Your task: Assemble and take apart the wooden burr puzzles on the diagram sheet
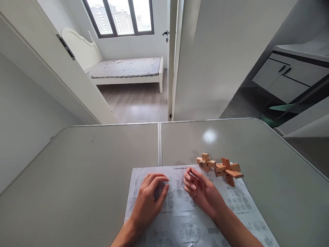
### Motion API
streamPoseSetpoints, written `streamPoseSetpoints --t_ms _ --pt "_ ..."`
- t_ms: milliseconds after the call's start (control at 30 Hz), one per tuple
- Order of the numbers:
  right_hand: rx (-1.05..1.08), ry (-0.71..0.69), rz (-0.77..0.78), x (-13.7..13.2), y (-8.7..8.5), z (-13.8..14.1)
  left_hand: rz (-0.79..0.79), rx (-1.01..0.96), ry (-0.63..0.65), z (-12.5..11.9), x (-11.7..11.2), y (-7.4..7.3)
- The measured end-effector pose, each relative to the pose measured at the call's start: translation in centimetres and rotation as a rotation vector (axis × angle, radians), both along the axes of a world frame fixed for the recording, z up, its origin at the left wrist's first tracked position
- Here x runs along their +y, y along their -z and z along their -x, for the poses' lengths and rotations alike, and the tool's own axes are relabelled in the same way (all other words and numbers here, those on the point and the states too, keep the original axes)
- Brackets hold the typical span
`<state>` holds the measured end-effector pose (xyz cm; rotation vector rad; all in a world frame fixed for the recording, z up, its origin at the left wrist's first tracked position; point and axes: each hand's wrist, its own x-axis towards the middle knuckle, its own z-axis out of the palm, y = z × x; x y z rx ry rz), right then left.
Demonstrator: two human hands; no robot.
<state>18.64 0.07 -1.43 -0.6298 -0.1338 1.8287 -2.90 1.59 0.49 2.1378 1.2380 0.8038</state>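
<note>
My left hand (151, 199) rests on the printed sheet (190, 219), its fingers bent and the thumb apart from them, holding nothing. To the right, my right hand (204, 192) is turned partly palm up, fingers curled and the thumb tip against the index finger; I see nothing between them. Beyond it, at the sheet's top edge, stands a light wooden interlocking puzzle (205, 162) of crossed bars with dark marks. Right next to it is a redder wooden interlocking puzzle (228, 171) with crossed pieces, one jutting toward the right. Neither hand touches the puzzles.
The sheet carries small diagrams and text and lies on a grey table (77, 181) with a seam down its middle. Past the table are a doorway, a bed (125, 68) under a window, a wall, and a white cabinet (290, 75) at right.
</note>
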Motion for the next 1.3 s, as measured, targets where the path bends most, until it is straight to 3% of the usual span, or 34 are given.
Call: streamPoseSetpoints --t_ms 1067,1300 --pt "0.046 -0.001 -0.022 -0.11 0.22 -0.05 -0.001 0.002 -0.001 0.1 0.0 0.14" --pt "0.047 0.037 -0.011 -0.3 -0.46 -0.22 0.012 -0.016 -0.006 0.08 -0.12 -0.3"
